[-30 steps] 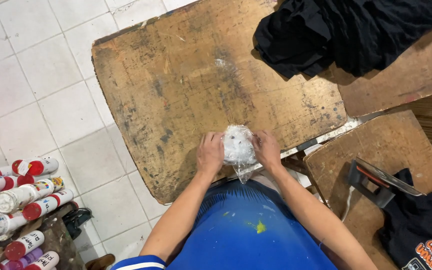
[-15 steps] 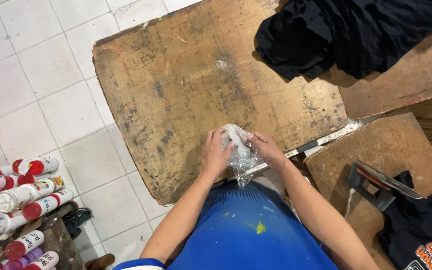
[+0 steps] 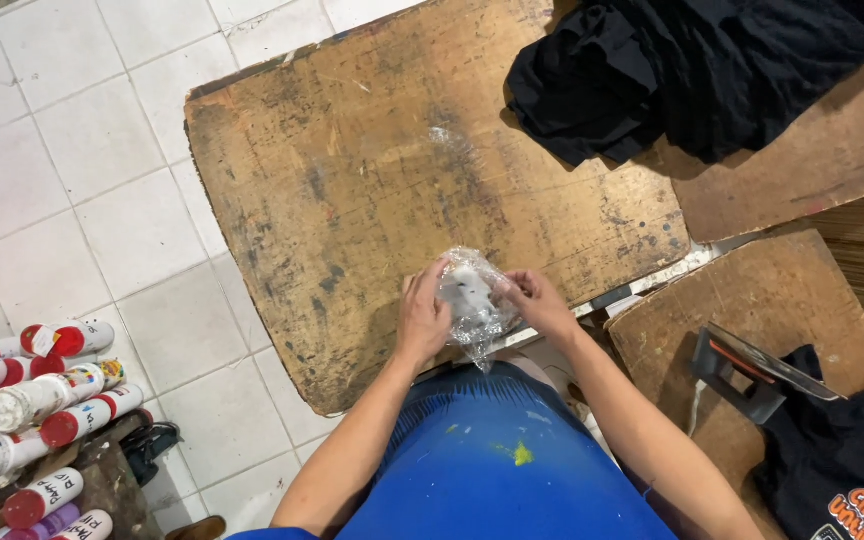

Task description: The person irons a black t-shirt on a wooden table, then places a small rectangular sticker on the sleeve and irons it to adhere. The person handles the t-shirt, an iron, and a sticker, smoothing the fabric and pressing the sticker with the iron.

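A small clear plastic bag (image 3: 474, 300) with something white inside is held over the near edge of a worn wooden board (image 3: 372, 190). My left hand (image 3: 423, 315) grips the bag's left side. On the other side, my right hand (image 3: 535, 300) pinches the bag with its fingertips. The bag's loose end hangs down toward my blue shirt. What the white content is cannot be made out.
A heap of black cloth (image 3: 692, 70) lies at the board's far right. A smaller wooden board (image 3: 752, 310) at right carries a dark tool (image 3: 752, 375) and a black printed garment (image 3: 842, 470). Several red-capped white bottles (image 3: 32, 400) lie at lower left on the white tiled floor (image 3: 72, 180).
The bag was a rounded white bundle pressed between both hands; now it is looser and more see-through, turned on its side, with my right fingers pinching its edge.
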